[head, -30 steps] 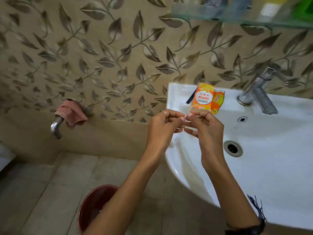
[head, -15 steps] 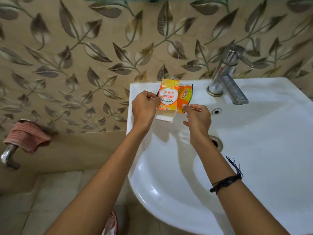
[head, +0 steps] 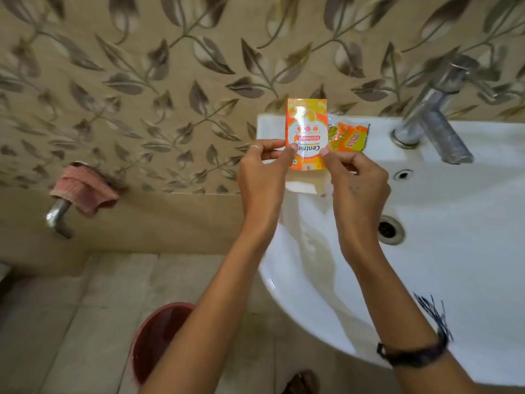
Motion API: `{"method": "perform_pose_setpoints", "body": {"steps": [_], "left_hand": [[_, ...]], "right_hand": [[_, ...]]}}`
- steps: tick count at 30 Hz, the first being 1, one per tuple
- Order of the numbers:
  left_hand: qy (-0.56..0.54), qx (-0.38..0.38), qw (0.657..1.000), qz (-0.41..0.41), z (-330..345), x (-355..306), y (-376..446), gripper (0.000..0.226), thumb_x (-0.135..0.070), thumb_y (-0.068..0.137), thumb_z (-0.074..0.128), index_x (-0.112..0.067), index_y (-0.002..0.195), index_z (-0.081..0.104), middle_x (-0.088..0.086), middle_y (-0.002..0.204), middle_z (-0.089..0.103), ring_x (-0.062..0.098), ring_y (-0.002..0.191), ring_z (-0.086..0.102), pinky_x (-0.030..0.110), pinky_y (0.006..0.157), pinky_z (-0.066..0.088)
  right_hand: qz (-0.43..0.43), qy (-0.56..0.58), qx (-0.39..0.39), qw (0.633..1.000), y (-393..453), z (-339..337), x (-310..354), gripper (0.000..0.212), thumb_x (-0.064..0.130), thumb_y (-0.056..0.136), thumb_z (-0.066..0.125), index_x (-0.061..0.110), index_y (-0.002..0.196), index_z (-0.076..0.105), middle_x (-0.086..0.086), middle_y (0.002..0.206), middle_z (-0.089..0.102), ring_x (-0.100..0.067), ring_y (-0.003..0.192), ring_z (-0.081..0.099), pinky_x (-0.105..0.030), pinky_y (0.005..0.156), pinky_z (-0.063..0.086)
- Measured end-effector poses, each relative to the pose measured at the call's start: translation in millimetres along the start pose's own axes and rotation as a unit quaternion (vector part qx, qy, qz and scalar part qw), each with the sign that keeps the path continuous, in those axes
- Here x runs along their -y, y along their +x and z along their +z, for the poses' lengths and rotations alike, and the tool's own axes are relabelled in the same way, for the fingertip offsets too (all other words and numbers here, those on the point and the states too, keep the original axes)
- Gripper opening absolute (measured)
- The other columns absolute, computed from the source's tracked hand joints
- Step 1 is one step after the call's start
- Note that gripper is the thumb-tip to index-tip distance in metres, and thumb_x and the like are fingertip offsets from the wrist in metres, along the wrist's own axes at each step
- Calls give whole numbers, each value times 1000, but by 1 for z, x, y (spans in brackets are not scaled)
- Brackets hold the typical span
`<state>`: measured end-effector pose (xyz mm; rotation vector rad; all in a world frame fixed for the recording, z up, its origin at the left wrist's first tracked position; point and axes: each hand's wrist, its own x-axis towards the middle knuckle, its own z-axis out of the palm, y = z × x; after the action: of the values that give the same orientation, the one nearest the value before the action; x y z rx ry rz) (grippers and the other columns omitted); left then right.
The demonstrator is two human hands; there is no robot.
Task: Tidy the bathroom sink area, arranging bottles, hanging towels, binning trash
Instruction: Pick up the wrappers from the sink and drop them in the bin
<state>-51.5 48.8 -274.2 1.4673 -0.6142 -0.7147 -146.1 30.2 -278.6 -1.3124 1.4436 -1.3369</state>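
Observation:
An orange and white sachet wrapper stands upright above the back left corner of the white sink. My left hand pinches its lower left edge and my right hand pinches its lower right edge. A second, crumpled orange and yellow wrapper lies on the sink ledge just right of it. Below the held sachet, a white scrap of paper shows between my hands.
A metal tap stands on the sink's back ledge, with the drain below it. A pink cloth hangs on a wall tap at the left. A dark red bucket sits on the tiled floor under my left arm.
My right hand has moved left onto the sachet, so both hands now pinch it, and it is lifted upright off the ledge. The view has tilted down, showing the bucket again.

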Motion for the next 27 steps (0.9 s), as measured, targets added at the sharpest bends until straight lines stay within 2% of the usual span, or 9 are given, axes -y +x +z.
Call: {"method": "perform_pose_setpoints", "body": {"steps": [2, 5, 8, 10, 12, 16, 20, 24, 27], "left_hand": [[-42, -25, 999, -5, -34, -5, -23, 7, -15, 81, 68, -18, 87, 66, 4, 85, 71, 12, 76, 68, 25, 69, 54], [-84, -76, 994, -3, -96, -4, -61, 6, -12, 80, 69, -16, 85, 68, -8, 70, 71, -5, 60, 64, 9, 52, 47], [-112, -130, 985, -25, -163, 12, -96, 10, -7, 78, 69, -7, 88, 69, -5, 69, 75, 1, 63, 69, 12, 53, 51], [-113, -167, 978, -60, -203, 33, -111, 9, -6, 78, 69, -8, 87, 68, -2, 71, 76, 5, 62, 70, 15, 50, 52], [-87, -200, 970, -107, -237, 65, -121, 10, -6, 78, 69, -9, 87, 68, 2, 76, 76, 8, 63, 71, 16, 50, 52], [-46, -216, 950, -221, -290, 145, -123, 15, 0, 80, 64, -5, 94, 65, 14, 89, 71, 12, 64, 67, 15, 50, 51], [-51, -215, 909, -353, -320, 233, -116, 16, 1, 80, 63, -4, 95, 62, 19, 90, 66, 13, 57, 63, 15, 42, 46], [-86, -217, 856, -461, -335, 330, -102, 12, 1, 82, 62, -5, 92, 60, 17, 96, 61, 24, 70, 58, 17, 42, 45], [-71, -186, 833, -516, -346, 392, -95, 8, -1, 83, 61, -9, 84, 60, 10, 79, 60, 20, 67, 56, 21, 50, 44]], "right_hand": [[-11, 28, 34, 999, -40, 3, 13, 12, 32, 83, 66, 21, 80, 68, 12, 76, 68, 0, 68, 59, -23, 67, 53], [-9, 85, 107, 991, -107, 12, 24, 12, 30, 82, 68, 23, 74, 62, 12, 76, 69, -1, 68, 64, -19, 62, 53], [26, 131, 184, 974, -168, 31, 11, 13, 23, 78, 72, 21, 70, 61, 8, 74, 72, -4, 67, 66, -17, 60, 51], [48, 120, 235, 963, -204, 48, -8, 12, 24, 77, 73, 20, 72, 63, 1, 78, 72, -8, 70, 67, -23, 64, 53], [87, 95, 288, 949, -233, 67, -37, 11, 23, 78, 72, 20, 74, 62, 0, 80, 72, -11, 70, 69, -26, 62, 54], [156, 24, 404, 901, -266, 108, -112, 11, 9, 81, 69, 9, 77, 59, 6, 70, 68, -3, 63, 62, -14, 57, 48], [244, -88, 498, 827, -274, 151, -196, 17, 0, 82, 65, 4, 72, 51, -10, 73, 59, -9, 63, 55, -11, 53, 42], [293, -193, 518, 780, -283, 192, -292, 30, -1, 81, 65, 11, 61, 46, -9, 72, 57, -12, 62, 52, -12, 50, 42], [324, -258, 534, 737, -294, 214, -360, 16, 4, 84, 62, 6, 74, 51, -6, 70, 56, -11, 57, 52, -14, 44, 44]]}}
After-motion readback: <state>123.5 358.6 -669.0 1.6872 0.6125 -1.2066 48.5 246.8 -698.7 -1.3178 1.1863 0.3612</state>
